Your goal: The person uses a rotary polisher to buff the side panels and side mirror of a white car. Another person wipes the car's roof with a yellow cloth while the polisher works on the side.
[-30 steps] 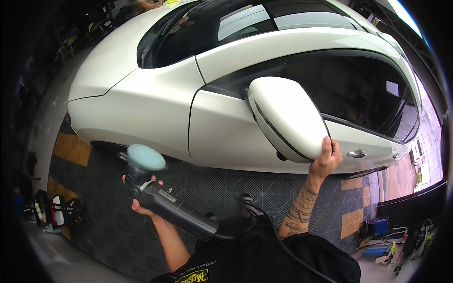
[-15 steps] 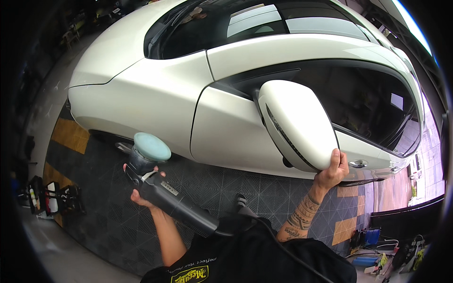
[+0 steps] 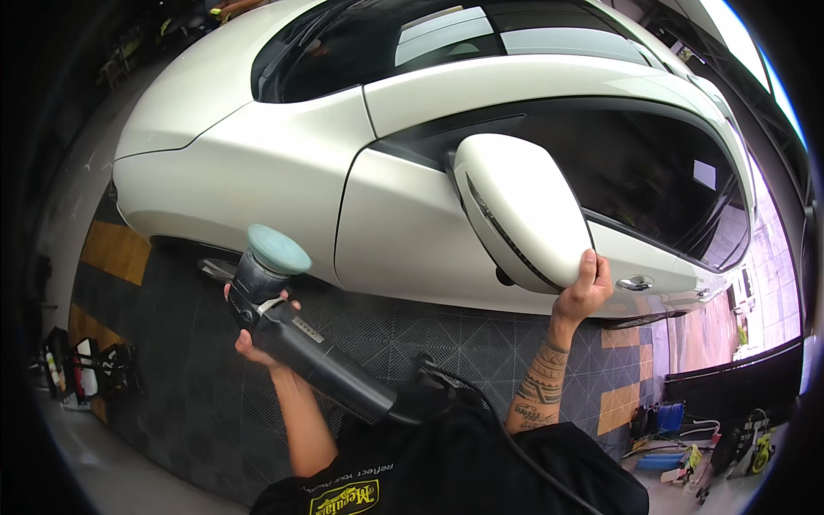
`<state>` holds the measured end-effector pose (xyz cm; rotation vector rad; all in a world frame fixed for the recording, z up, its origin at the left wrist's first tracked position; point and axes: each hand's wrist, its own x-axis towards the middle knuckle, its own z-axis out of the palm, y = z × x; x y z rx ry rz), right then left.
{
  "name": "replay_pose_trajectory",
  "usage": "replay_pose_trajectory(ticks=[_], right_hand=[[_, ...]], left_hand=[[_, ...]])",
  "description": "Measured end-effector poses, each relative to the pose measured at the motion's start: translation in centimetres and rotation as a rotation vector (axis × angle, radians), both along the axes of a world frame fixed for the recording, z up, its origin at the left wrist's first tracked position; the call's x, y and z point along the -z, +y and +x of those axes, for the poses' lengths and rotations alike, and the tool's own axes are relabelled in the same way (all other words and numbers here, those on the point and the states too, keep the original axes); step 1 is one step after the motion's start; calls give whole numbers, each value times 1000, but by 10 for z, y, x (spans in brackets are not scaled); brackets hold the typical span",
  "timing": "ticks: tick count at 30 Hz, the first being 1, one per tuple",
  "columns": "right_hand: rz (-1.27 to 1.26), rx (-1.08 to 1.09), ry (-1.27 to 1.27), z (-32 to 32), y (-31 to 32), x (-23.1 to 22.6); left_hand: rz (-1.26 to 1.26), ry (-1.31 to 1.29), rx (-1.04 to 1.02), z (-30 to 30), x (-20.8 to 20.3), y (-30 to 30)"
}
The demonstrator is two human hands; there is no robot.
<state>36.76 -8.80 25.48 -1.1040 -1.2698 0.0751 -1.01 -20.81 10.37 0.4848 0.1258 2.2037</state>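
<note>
My left hand (image 3: 246, 342) is wrapped round the neck of a black electric polisher (image 3: 322, 356). The polisher's round pale-green foam pad (image 3: 281, 249) faces up, tilted toward the car and apart from anything I can make out. Its body slants down toward my chest. My right hand (image 3: 585, 287) grips the lower rear corner of the white side mirror (image 3: 524, 202), thumb up on its housing. That mirror stands out from the door of a white car (image 3: 403, 232).
A black power cord (image 3: 498, 408) passes over my right upper arm and shirt. Dark floor tiles (image 3: 215, 386) with tan patches lie below. Bottles in a black caddy (image 3: 86, 369) stand at the left; hoses and tools (image 3: 678, 442) lie at the lower right.
The car and mirror appear slightly farther left and higher in the view, my right hand with them. The polisher stays nearly in place, its pad still raised. Both grips are unchanged.
</note>
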Motion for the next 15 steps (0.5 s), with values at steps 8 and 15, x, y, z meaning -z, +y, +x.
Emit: replay_pose_trajectory(ticks=[8, 15], right_hand=[[-40, -527, -370, -30, -93, -31], [-612, -1137, -401, -72, -81, 4]], left_hand=[[-207, 135, -60, 49, -88, 20], [-362, 587, -117, 99, -172, 90]])
